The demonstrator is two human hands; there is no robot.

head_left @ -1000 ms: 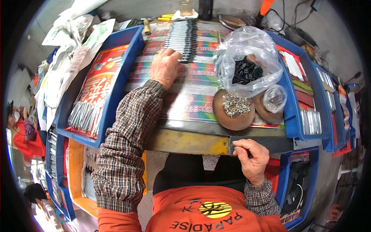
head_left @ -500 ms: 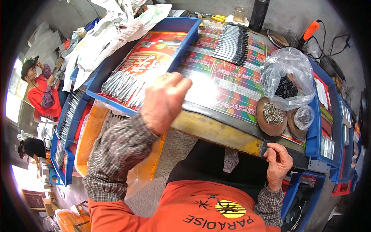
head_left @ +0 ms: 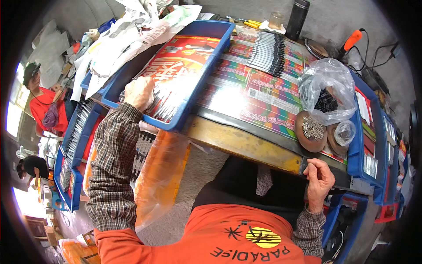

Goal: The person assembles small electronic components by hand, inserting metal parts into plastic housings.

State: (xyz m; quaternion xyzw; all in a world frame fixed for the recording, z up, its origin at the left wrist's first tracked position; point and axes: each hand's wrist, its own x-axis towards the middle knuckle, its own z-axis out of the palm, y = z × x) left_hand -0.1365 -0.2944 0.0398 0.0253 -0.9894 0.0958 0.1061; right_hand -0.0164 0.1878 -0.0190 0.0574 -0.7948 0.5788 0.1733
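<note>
My left hand (head_left: 140,93) is closed over the near left end of a blue tray (head_left: 178,125); its fingertips are hidden, so I cannot make out what they grip. Slim silver pen-like rods (head_left: 166,107) lie in that tray beside the hand, on a red printed sheet (head_left: 176,66). My right hand (head_left: 318,180) is closed at the table's front edge, thumb and forefinger bent together beside a dark piece (head_left: 303,165) at the edge. Whether they hold something small is hidden. Across the table lies a row of silver-and-black pens (head_left: 267,53).
Small metal parts fill a brown dish (head_left: 313,143). Behind it sits a clear bag (head_left: 327,72) of black parts (head_left: 325,100). Blue trays (head_left: 370,166) line the right side. A dark flask (head_left: 298,20) and orange-handled tool (head_left: 351,38) stand behind. A person in red (head_left: 49,110) is at far left.
My left hand has moved left from above the table's near edge and down to the rods in the blue tray. The right hand stays at the table edge.
</note>
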